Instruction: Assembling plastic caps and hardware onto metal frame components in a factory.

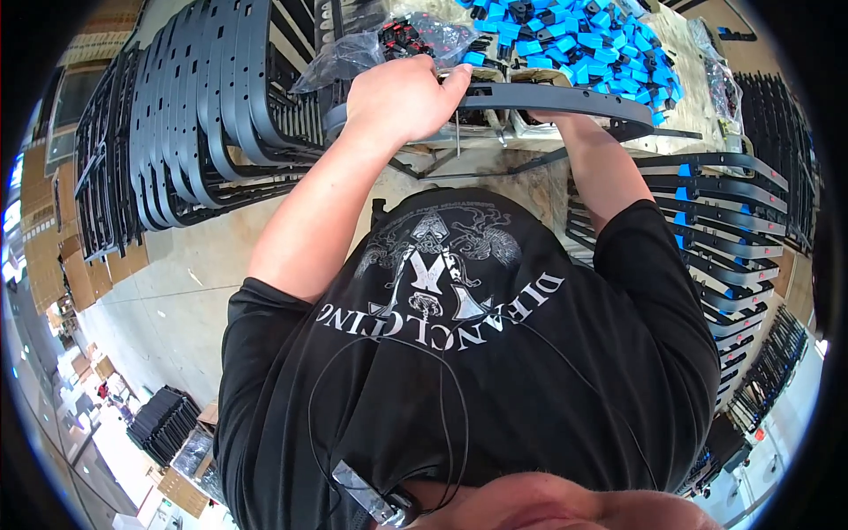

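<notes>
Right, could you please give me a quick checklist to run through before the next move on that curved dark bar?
1. Left hand has a grip on the curved dark bar: ok, the fingers wrap over its left end.
2. Right hand seated on the bar: cannot tell, only the right forearm shows, and the hand is hidden behind the bar.
3. Blue clips within reach: ok, a heap lies just beyond the bar.
4. Bar level across the stand: ok, roughly.
5. Finished bars stacked on the right: ok.
6. Unfitted bars racked on the left: ok.
</notes>
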The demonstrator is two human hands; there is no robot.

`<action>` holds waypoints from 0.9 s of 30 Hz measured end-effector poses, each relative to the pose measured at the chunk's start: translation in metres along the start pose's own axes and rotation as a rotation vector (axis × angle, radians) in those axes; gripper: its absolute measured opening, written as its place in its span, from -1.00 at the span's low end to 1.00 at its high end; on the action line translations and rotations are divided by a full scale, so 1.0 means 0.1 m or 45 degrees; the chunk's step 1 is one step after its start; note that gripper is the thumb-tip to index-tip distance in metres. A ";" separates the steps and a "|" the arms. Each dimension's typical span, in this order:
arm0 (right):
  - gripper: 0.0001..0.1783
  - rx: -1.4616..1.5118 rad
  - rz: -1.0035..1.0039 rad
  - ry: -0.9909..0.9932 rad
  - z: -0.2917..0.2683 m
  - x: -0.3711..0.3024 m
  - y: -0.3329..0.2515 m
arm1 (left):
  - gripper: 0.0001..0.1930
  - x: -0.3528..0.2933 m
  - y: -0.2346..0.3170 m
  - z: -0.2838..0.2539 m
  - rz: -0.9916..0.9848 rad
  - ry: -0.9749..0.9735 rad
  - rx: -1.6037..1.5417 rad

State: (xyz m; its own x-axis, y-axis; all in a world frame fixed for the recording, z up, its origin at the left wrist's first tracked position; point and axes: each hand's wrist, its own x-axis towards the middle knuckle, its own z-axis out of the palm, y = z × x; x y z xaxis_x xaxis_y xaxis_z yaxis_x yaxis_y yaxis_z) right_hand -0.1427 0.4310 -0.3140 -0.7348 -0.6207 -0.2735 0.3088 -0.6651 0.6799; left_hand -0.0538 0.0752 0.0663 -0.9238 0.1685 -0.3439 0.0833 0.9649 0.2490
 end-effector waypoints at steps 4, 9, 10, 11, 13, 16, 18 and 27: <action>-0.62 -0.587 -0.460 0.376 0.06 0.10 0.46 | -0.33 -0.03 -0.07 0.04 -0.055 0.039 -0.014; -0.62 -0.854 -0.555 0.579 0.10 -0.01 0.84 | -0.33 -0.08 -0.03 0.00 -0.047 0.077 -0.011; -0.62 -0.883 -0.475 0.569 0.14 0.04 0.88 | -0.33 -0.08 -0.06 0.05 -0.054 0.106 -0.016; -0.61 -0.628 -0.357 0.295 0.08 -0.03 0.69 | -0.33 -0.06 -0.04 0.05 -0.025 0.129 -0.020; -0.60 -0.634 -0.370 0.335 0.06 0.07 0.66 | -0.34 -0.11 -0.06 0.05 -0.046 0.155 -0.007; -0.60 0.528 -0.046 -0.020 -0.10 -0.19 -0.13 | -0.34 -0.04 0.07 -0.01 0.067 0.131 -0.009; -0.59 1.082 -0.141 -0.178 -0.02 -0.10 0.20 | -0.35 -0.02 0.06 0.04 -0.005 0.110 0.009; -0.65 2.980 0.127 -0.366 0.24 -0.15 0.82 | -0.35 -0.07 0.02 0.07 0.009 0.230 0.017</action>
State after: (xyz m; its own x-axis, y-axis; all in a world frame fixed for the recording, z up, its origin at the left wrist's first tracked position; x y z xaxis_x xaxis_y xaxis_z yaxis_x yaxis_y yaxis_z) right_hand -0.1208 0.3959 -0.2384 -0.8636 -0.4200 -0.2788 -0.4541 0.8883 0.0683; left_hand -0.0444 0.0777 0.0636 -0.9752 0.1378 -0.1735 0.0942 0.9666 0.2382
